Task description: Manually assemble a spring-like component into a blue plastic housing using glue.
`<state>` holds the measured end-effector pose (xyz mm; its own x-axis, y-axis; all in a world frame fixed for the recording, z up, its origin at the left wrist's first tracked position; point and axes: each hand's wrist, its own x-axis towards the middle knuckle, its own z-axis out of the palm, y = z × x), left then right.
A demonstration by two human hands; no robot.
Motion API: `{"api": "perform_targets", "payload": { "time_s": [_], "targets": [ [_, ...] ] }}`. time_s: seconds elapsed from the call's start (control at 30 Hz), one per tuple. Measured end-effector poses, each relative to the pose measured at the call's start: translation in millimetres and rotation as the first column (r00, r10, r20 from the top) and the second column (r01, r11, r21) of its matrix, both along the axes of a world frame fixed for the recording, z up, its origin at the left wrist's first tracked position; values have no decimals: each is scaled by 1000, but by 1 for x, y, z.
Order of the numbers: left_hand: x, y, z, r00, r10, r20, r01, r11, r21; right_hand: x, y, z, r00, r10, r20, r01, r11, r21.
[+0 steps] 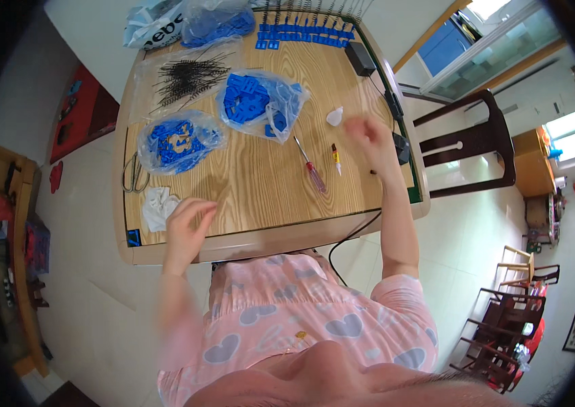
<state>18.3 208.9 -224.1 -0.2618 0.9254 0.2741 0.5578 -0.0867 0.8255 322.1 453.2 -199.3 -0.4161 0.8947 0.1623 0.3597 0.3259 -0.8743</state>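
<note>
My left hand [189, 225] hovers by the near left table edge, beside a crumpled white cloth [159, 209]; its fingers are loosely bent and apart, with nothing visible in them. On the right, my right hand [369, 138] is over the table with its fingers curled in, and what they may hold is hidden. A small white object [334, 117] lies just left of those fingers. Nearer me are a small yellow glue tube [336, 160] with a dark end and a screwdriver [312, 173] with a clear reddish handle.
Two clear bags of blue plastic parts [245, 98] [172, 146] sit mid-left, with black springs [192, 76] behind. Scissors [136, 175] lie at the left edge. Blue pieces with springs [304, 32] line the far edge. A black adapter [360, 60] and chair [470, 144] are right.
</note>
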Motion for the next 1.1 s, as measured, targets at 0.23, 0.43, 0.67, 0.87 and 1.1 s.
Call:
{"api": "perform_targets", "payload": {
  "time_s": [0.23,0.43,0.67,0.87,1.1],
  "targets": [
    [14,43,-87,952,213,219,-200,977,-80,-13,104,-102,893,-282,349,231,956,181],
    [18,109,-75,955,192,-225,-153,971,183,-6,122,-119,836,-356,419,279,931,234],
    [30,216,-103,878,83,-471,-43,995,95,-6,72,-91,906,-420,58,362,837,411],
    [36,237,-86,853,-30,-522,-38,992,-120,0,-31,-95,954,-127,272,25,936,350],
    [34,208,-94,944,36,-327,-29,999,26,-15,-52,-126,905,-131,405,-37,924,382]
  ]
}}
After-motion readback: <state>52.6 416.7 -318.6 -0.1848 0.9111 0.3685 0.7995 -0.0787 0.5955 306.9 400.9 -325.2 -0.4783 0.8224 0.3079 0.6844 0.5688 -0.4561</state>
